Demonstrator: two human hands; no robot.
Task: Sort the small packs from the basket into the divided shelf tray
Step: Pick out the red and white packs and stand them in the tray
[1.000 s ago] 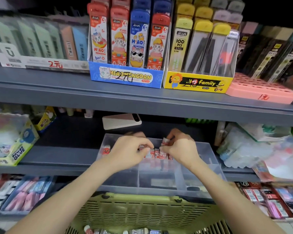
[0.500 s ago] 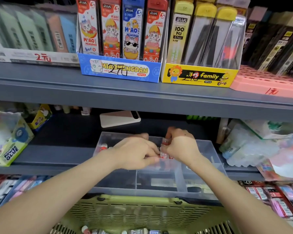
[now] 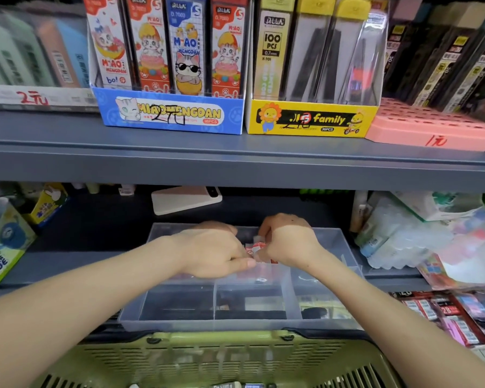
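1. A green slatted basket point(image 3: 207, 357) sits nearest, just below the shelf edge. A few loose packs point(image 3: 237, 385) lie in it at the bottom of the view.
2. A clear plastic divided tray point(image 3: 249, 322) stands on the lower shelf, and upright walls split it into compartments.
3. The left hand point(image 3: 213, 253) and the right hand point(image 3: 289, 245) meet over the tray's rear middle compartment. Both have their fingers curled, and they pinch red-and-white small packs point(image 3: 256, 246) between them. The left thumb lies against the packs. The other fingertips are hidden.
4. A "Power Glue" box point(image 3: 3, 247) stands at the far left, and a pale flat phone point(image 3: 186, 198) lies behind the tray.
5. On the upper shelf, a blue "Miaomengdan" display box point(image 3: 168, 116) holds upright cartoon-cat cases. Beside it, a yellow "family" display box point(image 3: 308, 120) holds yellow-capped lead cases.
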